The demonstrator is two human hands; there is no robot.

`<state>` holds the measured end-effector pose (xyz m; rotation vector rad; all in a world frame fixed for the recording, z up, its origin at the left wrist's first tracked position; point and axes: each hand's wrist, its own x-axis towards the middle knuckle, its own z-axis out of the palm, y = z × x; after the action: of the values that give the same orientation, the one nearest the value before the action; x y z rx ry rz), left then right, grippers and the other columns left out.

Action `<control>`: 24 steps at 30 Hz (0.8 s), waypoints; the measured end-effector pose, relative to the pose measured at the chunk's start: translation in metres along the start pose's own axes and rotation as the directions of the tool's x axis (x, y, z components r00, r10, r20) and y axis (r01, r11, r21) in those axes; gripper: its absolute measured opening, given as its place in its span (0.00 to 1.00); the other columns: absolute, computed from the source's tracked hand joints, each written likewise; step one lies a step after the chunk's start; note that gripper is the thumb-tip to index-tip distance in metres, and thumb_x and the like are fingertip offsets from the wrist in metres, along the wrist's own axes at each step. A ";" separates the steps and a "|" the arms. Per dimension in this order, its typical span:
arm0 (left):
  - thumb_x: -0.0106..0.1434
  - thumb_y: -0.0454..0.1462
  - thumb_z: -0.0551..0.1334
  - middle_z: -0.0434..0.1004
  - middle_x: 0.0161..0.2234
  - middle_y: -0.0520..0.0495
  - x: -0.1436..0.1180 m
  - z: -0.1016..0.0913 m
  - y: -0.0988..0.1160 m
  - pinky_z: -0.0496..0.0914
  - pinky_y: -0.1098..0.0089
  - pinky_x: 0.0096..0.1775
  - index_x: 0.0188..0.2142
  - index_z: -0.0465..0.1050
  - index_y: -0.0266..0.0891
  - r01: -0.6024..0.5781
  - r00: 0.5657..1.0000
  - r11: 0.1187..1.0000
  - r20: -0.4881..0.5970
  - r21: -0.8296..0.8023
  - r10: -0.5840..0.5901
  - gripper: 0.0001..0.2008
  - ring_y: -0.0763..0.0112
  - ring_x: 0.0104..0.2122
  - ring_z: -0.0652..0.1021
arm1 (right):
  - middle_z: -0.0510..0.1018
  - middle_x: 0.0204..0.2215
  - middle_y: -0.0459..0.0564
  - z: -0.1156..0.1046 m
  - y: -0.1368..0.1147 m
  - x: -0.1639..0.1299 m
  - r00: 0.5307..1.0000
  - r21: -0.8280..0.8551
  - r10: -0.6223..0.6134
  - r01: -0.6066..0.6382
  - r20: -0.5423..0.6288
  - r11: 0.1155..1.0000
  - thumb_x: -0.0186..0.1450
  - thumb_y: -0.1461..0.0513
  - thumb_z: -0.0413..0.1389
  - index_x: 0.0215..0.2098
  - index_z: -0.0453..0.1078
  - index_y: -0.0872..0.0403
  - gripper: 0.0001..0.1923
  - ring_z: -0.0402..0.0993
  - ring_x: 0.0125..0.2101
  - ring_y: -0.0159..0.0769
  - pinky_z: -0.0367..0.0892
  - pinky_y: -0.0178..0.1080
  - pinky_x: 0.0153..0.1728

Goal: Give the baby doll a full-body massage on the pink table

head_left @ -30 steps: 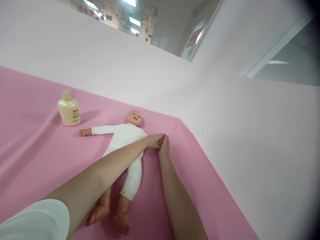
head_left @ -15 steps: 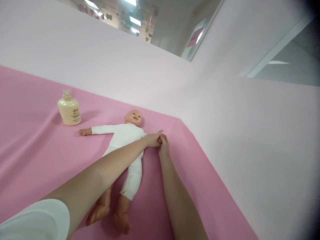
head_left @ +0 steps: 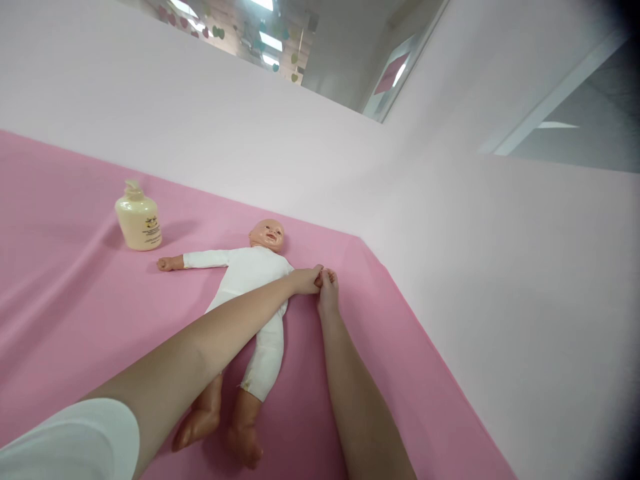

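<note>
A baby doll (head_left: pixel 255 270) with a white cloth body lies on its back on the pink cover (head_left: pixel 75 287). My left hand (head_left: pixel 306 280) reaches across the doll's chest and closes around the doll's hand on the right side. Close against it, my right hand (head_left: pixel 328 292) pinches the same small hand from the other side. Between my fingers the doll's hand is mostly hidden. My left forearm passes over the doll's belly and hides part of its legs.
A cream pump bottle (head_left: pixel 139 220) stands upright left of the doll's head. The white wall (head_left: pixel 225 127) rises behind the pink cover and along its right side. A mirror or window pane (head_left: pixel 340 53) sits high on the wall.
My left thumb, raised before, has come down toward the doll's hand. Both arms, the doll and the bottle stay in place.
</note>
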<state>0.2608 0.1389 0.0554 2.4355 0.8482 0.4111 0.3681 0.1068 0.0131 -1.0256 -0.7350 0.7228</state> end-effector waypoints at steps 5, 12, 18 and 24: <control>0.60 0.37 0.57 0.79 0.45 0.35 0.000 0.000 0.000 0.71 0.62 0.39 0.57 0.58 0.35 0.052 0.998 0.999 -0.020 0.003 -0.052 0.26 0.52 0.42 0.80 | 0.73 0.31 0.43 0.001 -0.004 -0.004 0.999 -0.015 -0.028 0.029 0.037 0.999 0.56 0.53 0.61 0.38 0.67 0.52 0.16 0.70 0.32 0.28 0.67 0.33 0.37; 0.62 0.36 0.55 0.79 0.46 0.35 -0.001 -0.003 0.000 0.71 0.64 0.40 0.55 0.59 0.36 0.075 0.996 0.997 -0.042 0.006 -0.075 0.21 0.54 0.43 0.80 | 0.74 0.42 0.47 0.001 -0.003 -0.010 0.996 -0.107 -0.069 0.075 0.058 0.991 0.58 0.53 0.60 0.45 0.64 0.52 0.20 0.72 0.42 0.32 0.68 0.36 0.46; 0.65 0.38 0.54 0.79 0.46 0.37 0.000 -0.002 0.000 0.71 0.63 0.42 0.54 0.58 0.37 0.096 0.994 0.994 -0.054 0.043 -0.094 0.19 0.55 0.44 0.80 | 0.74 0.47 0.51 -0.003 -0.002 -0.007 0.993 -0.262 -0.106 0.117 0.055 0.958 0.59 0.52 0.59 0.49 0.64 0.53 0.24 0.72 0.47 0.36 0.67 0.40 0.51; 0.68 0.44 0.51 0.78 0.49 0.36 -0.001 -0.004 0.001 0.71 0.62 0.45 0.55 0.62 0.37 0.089 0.995 0.992 -0.053 0.086 -0.085 0.19 0.53 0.47 0.79 | 0.76 0.50 0.56 0.000 -0.007 -0.010 0.984 -0.278 -0.166 0.176 0.059 0.944 0.60 0.51 0.58 0.50 0.69 0.56 0.24 0.73 0.51 0.39 0.65 0.44 0.57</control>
<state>0.2584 0.1389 0.0592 2.4668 1.0097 0.4101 0.3644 0.0961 0.0180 -1.1928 -0.9651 0.4946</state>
